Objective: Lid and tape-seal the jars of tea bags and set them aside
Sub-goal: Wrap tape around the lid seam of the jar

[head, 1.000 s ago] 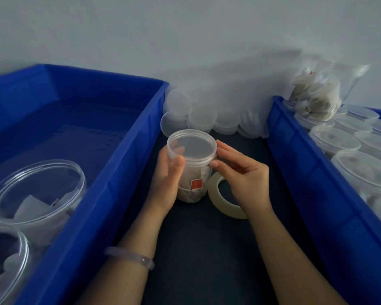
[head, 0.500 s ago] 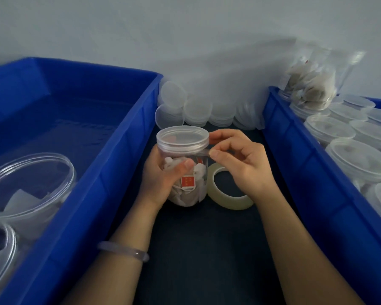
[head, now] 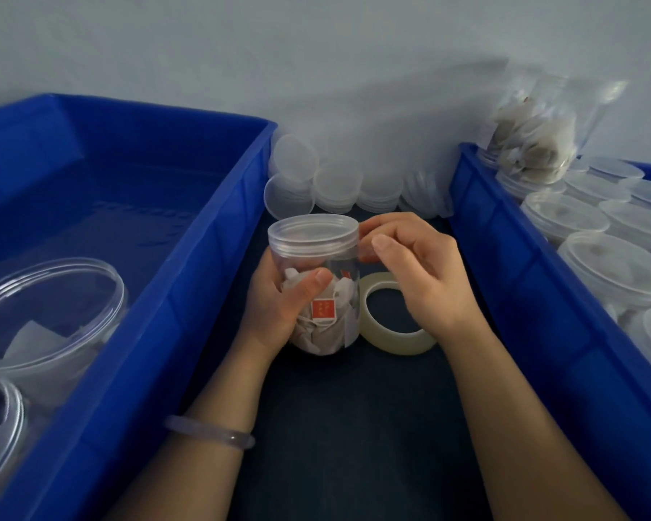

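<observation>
Jar (head: 318, 295) is gripped in left hand (head: 279, 306); right hand (head: 421, 272) pinches at the lid (head: 312, 235) rim, perhaps clear tape, which may wrinkle or miss the seam if the jar twists.

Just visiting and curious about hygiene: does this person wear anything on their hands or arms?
No sleeves or gloves show: the left hand and right hand and both forearms are bare. The only thing worn is a smooth, translucent, pale lilac bangle round the left wrist.
</observation>
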Tool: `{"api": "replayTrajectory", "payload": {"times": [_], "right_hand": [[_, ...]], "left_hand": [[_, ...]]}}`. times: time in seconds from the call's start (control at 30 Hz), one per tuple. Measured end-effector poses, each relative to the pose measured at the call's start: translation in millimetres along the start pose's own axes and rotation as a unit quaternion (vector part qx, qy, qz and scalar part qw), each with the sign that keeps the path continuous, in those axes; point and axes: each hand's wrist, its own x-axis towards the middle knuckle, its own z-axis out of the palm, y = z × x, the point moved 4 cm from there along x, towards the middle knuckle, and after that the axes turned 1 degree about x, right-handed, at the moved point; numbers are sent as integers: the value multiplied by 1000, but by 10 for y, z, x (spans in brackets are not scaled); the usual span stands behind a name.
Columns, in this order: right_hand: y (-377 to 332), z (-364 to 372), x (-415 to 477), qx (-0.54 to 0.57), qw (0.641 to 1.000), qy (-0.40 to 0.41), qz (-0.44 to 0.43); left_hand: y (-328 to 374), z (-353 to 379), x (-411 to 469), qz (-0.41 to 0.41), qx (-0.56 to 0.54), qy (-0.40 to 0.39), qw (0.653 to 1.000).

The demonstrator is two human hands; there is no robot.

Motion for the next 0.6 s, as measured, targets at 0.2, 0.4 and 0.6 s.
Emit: {"api": "replayTrajectory", "payload": {"times": [0.2,0.4,0.6], "right_hand": [[-34,61,13,-29,999,-1,15],[15,20,27,7,999,-20,39],[124,-17,33,47,996,17,78]], "left_hand": [[4,-16,0,8,-3,-4,1000],[-11,-17,-1,5,-7,-14,1000],[-25,-15,-12,-3,-22,-39,999]]}}
